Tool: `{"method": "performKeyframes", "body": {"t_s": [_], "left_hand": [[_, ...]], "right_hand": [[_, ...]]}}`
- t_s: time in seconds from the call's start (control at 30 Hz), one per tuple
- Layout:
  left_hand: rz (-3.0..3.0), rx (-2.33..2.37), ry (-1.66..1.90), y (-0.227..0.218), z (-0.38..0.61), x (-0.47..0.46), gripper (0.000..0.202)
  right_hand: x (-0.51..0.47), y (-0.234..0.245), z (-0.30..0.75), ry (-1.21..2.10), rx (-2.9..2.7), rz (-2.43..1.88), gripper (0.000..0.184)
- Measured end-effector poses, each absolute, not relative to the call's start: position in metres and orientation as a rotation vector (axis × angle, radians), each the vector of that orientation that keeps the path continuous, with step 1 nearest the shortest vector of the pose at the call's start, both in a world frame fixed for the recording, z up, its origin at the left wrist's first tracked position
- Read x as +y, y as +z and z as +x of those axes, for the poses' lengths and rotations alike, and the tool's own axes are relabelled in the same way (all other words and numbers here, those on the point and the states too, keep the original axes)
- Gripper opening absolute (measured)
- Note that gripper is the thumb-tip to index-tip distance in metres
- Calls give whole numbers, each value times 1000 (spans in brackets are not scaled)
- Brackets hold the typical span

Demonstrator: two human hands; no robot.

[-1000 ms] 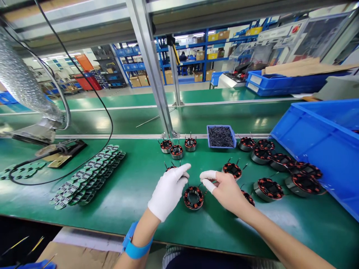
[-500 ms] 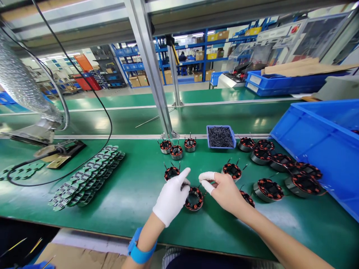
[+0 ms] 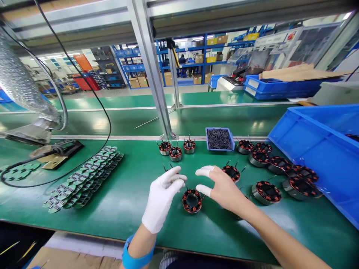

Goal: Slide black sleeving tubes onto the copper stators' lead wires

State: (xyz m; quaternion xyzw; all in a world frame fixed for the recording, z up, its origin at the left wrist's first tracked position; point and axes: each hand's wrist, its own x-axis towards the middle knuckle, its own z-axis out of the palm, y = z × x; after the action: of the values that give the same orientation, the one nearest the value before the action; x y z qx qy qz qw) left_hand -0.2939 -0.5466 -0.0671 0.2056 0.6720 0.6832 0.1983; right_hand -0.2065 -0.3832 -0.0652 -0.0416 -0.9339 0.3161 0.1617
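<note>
Beyond, tray (image 3: 221, 150), wound rings (image 3: 175, 158), one behind left hand (image 3: 159, 198), grip unclear; right fingers (image 3: 203, 190) apart

Blue shelving (image 3: 205, 59), grey floor (image 3: 117, 92), green workbench (image 3: 117, 218), metal post (image 3: 150, 67)

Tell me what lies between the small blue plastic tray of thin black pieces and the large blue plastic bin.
In the head view, a cluster of silver-sided rings with orange-and-black windings stands there on the green tabletop.

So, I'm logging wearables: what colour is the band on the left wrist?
The wristband is bright blue; it shows best in the head view.
</note>
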Motion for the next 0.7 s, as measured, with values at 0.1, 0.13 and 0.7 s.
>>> {"method": "performKeyframes", "body": {"t_s": [0.1, 0.13, 0.7], "left_hand": [[511, 1570, 1974, -62, -284, -540, 41], [494, 1508, 1974, -61, -281, -537, 41], [1300, 2781, 1355, -106, -250, -567, 23]], "right_hand": [[-391, -51, -197, 987, -2456, 0, 26], [-395, -47, -195, 987, -2408, 65, 22], [-349, -69, -186, 1225, -2637, -314, 13]]}}
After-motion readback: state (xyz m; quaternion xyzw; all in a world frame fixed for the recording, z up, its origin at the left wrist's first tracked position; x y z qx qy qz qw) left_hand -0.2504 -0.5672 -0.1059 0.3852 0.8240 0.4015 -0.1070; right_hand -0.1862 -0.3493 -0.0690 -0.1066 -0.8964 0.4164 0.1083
